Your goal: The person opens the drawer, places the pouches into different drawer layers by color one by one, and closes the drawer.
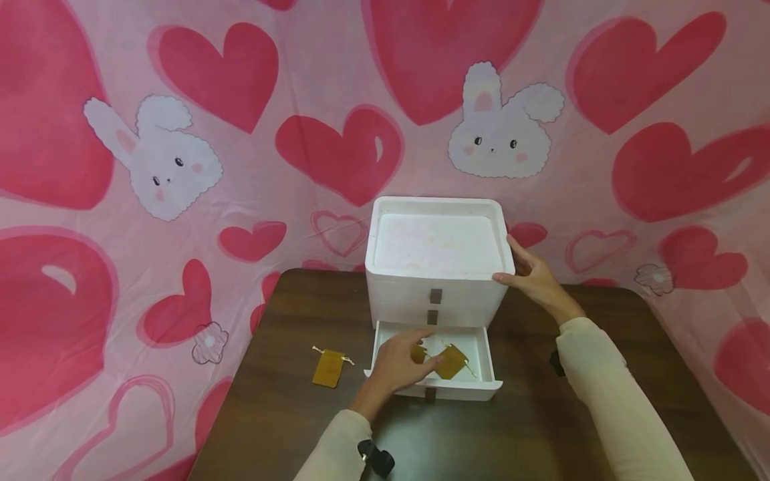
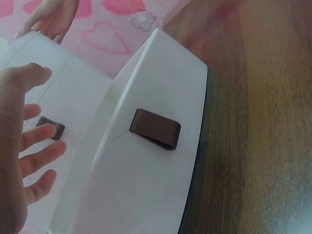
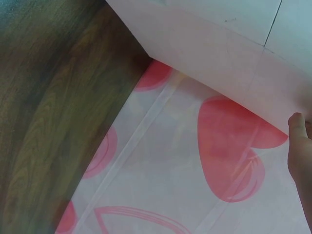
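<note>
A white drawer unit (image 1: 436, 304) stands on the table with its lowest drawer (image 1: 458, 393) pulled out. Inside that drawer lies a mustard-yellow drawstring pouch (image 1: 452, 363), and a second yellow piece shows partly behind my left fingers. Over the drawer hovers my left hand (image 1: 397, 361), fingers spread and loosely bent; in the left wrist view nothing is seen in that hand (image 2: 19, 131). My right hand (image 1: 537, 280) rests against the unit's upper right corner, thumb at the front edge, fingers along the side. Only part of this hand (image 3: 300, 146) shows in the right wrist view.
Another mustard drawstring pouch (image 1: 329, 369) lies on the dark wooden table (image 1: 271, 414), left of the drawer. The unit's upper drawers are closed, with brown pull tabs (image 1: 436, 296). A pink cloth with hearts and rabbits (image 1: 337, 60) hangs behind the table.
</note>
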### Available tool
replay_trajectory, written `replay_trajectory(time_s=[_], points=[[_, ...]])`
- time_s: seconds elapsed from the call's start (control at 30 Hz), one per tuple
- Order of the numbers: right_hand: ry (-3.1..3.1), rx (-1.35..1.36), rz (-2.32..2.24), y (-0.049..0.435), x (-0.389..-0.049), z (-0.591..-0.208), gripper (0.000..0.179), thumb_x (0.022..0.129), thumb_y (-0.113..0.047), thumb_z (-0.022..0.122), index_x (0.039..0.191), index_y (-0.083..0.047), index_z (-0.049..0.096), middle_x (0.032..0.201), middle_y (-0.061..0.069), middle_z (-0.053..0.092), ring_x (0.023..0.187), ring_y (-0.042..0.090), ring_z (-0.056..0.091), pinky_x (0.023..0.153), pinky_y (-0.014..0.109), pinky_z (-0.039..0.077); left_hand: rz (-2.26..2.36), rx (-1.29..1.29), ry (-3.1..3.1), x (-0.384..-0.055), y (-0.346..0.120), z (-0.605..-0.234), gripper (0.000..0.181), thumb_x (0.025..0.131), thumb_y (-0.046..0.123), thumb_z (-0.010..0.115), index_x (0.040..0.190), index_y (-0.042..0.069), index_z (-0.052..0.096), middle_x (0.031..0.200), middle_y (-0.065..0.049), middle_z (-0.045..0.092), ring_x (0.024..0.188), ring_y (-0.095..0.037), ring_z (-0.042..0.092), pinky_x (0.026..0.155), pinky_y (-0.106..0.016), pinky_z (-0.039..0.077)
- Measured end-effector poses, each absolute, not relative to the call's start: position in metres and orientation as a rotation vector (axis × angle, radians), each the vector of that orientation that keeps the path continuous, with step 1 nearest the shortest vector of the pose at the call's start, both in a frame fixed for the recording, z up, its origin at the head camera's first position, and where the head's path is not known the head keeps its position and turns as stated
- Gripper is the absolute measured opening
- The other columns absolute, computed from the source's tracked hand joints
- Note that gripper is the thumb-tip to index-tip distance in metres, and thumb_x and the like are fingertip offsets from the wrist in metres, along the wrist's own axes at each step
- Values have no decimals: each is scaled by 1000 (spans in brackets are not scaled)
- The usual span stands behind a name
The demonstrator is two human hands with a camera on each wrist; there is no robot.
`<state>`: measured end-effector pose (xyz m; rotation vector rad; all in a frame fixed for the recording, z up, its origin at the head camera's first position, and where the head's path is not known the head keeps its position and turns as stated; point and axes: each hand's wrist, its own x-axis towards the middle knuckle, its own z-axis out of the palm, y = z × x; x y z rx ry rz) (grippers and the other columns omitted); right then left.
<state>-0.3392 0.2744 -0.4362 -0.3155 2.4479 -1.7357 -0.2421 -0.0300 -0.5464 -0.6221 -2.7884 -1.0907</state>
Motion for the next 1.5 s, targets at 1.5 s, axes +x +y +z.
replay_trajectory(time_s=[1.5], points=[[2436,-330,-1756,274,-339,-436,97,93,-7,73,164,-17,8,172,13,9,156,40,18,107,10,41,-1070,-99,-2684,-234,-163,-582,50,85,38,80,129,17,70,133,-7,69,117,-32,69,96,-58,55]])
